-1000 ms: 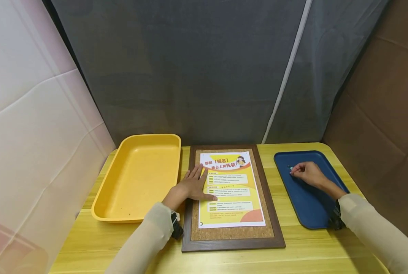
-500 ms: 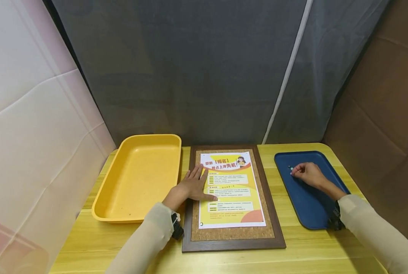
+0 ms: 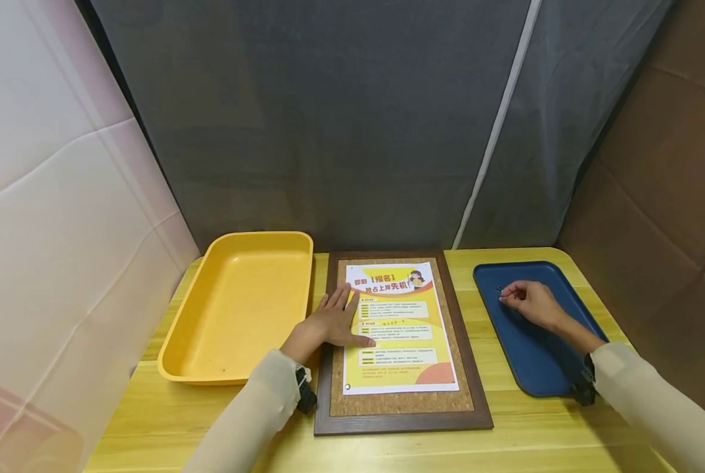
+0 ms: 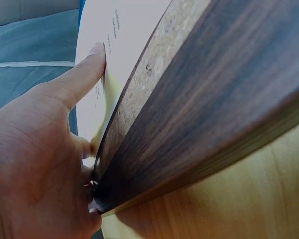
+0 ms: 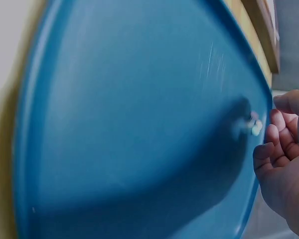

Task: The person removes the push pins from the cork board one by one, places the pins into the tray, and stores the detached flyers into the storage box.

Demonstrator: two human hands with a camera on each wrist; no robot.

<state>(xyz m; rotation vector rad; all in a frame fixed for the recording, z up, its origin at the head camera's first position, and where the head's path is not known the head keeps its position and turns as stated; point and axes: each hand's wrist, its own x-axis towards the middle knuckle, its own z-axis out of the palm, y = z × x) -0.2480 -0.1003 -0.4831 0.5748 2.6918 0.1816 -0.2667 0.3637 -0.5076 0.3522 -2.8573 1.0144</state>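
Poster (image 3: 401,332) lying on corkboard (image 3: 399,403), long axis running away from person, heading farthest. Left hand (image 3: 333,324) resting on poster, fingers apart. Right hand (image 3: 532,302) hovering over blue tray (image 3: 532,366); cannot tell if pinching.

Fine print (image 3: 395,331) on the sheet (image 3: 401,343) is too small for me to read; the left grip (image 3: 332,325) hides part of the sheet's left edge. Small pieces (image 5: 255,124) on the tray (image 5: 134,109) are blurred. The right wrist view crops the right grip (image 5: 291,162).
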